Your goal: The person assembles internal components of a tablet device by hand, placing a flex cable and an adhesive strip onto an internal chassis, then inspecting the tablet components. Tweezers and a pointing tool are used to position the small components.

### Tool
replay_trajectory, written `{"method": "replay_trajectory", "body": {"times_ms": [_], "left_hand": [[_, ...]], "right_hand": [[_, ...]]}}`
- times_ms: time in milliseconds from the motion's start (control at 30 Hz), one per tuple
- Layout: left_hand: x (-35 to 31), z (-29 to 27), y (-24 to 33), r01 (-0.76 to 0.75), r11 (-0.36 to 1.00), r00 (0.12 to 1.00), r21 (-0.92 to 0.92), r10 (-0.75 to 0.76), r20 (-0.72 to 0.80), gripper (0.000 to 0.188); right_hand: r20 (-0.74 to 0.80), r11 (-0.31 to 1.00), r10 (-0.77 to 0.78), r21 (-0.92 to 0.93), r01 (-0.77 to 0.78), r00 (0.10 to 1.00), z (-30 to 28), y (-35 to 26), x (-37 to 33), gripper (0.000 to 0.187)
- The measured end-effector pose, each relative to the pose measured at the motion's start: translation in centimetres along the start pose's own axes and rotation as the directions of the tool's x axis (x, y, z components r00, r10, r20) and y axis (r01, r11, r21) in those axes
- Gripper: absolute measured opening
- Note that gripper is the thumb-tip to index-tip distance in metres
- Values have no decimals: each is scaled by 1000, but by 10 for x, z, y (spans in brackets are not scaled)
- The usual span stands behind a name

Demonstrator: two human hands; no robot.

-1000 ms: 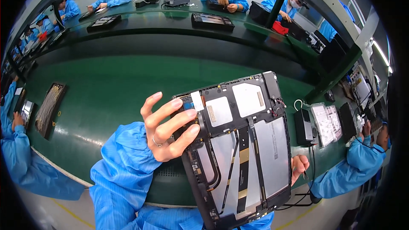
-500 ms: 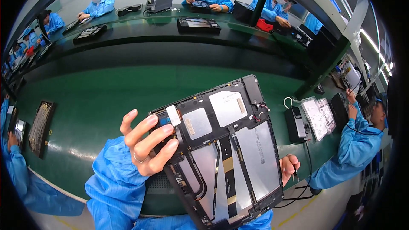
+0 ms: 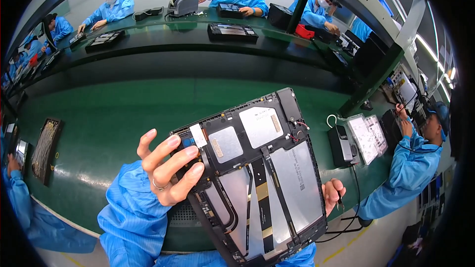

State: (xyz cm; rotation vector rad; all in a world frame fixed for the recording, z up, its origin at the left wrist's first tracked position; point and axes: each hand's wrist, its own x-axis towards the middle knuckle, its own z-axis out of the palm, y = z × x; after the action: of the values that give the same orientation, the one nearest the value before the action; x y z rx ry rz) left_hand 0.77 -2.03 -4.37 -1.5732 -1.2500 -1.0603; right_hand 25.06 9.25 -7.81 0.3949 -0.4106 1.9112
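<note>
An opened tablet [image 3: 311, 195], its back cover off, is held up tilted above the bench. Inside show silver battery plates, black and gold flat cables, and a small board with blue parts. My left hand [image 3: 170, 178] grips its left edge, three fingers spread over the board beside a white tab and the thumb hidden underneath. At the tablet's right edge my right hand [image 3: 332, 193] is partly hidden behind it. Its curled fingers hold a thin dark tool with a metal tip [image 3: 340, 204], perhaps tweezers.
A tray of thin wires [image 3: 47, 151] lies on the green bench [image 3: 118, 104] at left. At right stand a grey-black device [image 3: 341, 146] with a cable and clear plastic trays [image 3: 366, 138]. Beyond, co-workers sit along another bench with opened tablets [image 3: 232, 33] and a tape dispenser [image 3: 183, 6].
The tablet and both my hands have shifted very slightly left. Across the bench, a co-worker's hand has moved out to the tape dispenser.
</note>
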Motion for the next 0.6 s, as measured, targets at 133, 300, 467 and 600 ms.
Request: {"method": "replay_trajectory", "body": {"times_ms": [133, 300, 467, 600], "left_hand": [[1, 0, 2, 3, 1000, 1000, -6, -3, -9, 33], [-1, 0, 2, 11, 1000, 1000, 1, -11, -4, 35], [-1, -2, 0, 17, 1000, 999, -6, -16, 42, 37], [0, -2, 1, 17, 1000, 999, -10, -16, 49, 38]], "right_hand": [[-17, 999, -29, -31, 29, 999, 4, -2, -1, 27], [-21, 1000, -25, -15, 25, 999, 1, 1, -1, 28], [0, 999, -12, -42, 12, 1000, 0, -1, 1, 28], [-6, 999, -16, -36, 16, 1000, 3, -1, 1, 28]]}}
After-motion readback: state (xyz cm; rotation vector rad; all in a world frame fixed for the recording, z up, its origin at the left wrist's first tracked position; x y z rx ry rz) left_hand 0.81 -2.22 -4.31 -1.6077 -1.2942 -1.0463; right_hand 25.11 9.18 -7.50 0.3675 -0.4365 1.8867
